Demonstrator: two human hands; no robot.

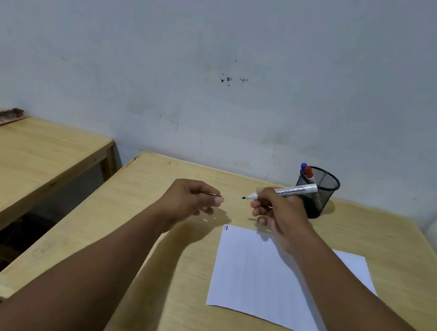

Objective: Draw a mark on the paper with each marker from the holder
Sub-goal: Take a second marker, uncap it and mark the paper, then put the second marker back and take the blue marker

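A white marker point(289, 191) with black print is lying nearly level in the right-hand fingers point(257, 208), its uncapped black tip pointing left past them. The white paper point(266, 278) is lying flat on the desk just below those fingers (small red and dark marks at its far-left corner). The black mesh holder point(317, 192) is standing upright just behind them, holding red and blue markers point(306, 171).

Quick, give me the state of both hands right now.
Left hand: closed, pinching something small; what it is cannot be told.
Right hand: closed on an uncapped marker, tip pointing left.
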